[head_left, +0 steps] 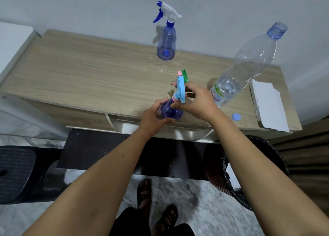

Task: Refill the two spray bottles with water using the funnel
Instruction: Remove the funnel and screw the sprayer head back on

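Standing upright at the tabletop's [89,72] near edge, the small spray bottle [171,111] sits directly between both hands. The left hand [153,118] is wrapped round its body; the right hand [194,100] pinches the collar under the blue sprayer head [180,88], probably twisting it. Beyond the right hand's fingers lies the green funnel [185,75]; the water bottle [247,64] leans just right of it.

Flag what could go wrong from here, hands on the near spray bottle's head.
1. The near spray bottle stands close to the table's front edge; twisting its head could drag it off, though the left hand steadies it.
2. The big water bottle is uncapped beside the right hand; an elbow bump may tip it onto the paper towel.
3. The loose blue cap lies near the edge and may roll off.
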Demonstrator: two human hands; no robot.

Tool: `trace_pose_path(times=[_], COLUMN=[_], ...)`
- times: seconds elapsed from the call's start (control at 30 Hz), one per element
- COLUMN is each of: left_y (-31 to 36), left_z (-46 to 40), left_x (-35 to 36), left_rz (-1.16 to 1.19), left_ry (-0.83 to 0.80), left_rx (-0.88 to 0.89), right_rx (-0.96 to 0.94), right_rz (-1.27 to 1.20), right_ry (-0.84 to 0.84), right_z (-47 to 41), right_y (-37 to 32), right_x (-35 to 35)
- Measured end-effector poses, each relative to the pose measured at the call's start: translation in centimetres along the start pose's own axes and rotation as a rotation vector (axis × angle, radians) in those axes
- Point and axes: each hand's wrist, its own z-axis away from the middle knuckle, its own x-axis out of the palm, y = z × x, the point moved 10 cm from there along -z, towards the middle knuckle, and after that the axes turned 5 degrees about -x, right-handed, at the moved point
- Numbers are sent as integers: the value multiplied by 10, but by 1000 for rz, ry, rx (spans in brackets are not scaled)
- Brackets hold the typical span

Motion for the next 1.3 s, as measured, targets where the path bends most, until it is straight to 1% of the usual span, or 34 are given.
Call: trace_pose_path(times=[0.07,0.23,0.3,0.4,0.53,0.7,0.87,0.93,1.07,1.2,1.3], left_y=[-1,-2,-2,-2,-5,-5,-3,-2,-4,-3,-3], left_z=[0,-1,-1,-2,-3,-4,-3,-3,-5,-4,-4], left_x=[0,-1,0,0,-1,0,0,-1,-2,-3,-3], left_rz=[-16,7,8,13,15,-15,-9,-31,-75,-79,-71], left_ry=[1,1,-9,-11,-1,-17,-5,10,17,40,44], left_rx=[-4,4,4,4,-6,-4,8,11,15,34,26], right_rx=[-5,89,116,144,142,161,123,86,176,174,138], right_rz=[-119,-297,-332,-358,-495,-489,-463,-416,-394,-467,-450], right_ry=[29,126,157,152,131,229,174,193,265,165,156], right_z=[5,9,10,9,14,10,16,15,15,15,15], right_y=[2,17,19,23,25,29,27,24,29,29,27], right_x=[1,7,9,11,11,11,15,11,13,21,15])
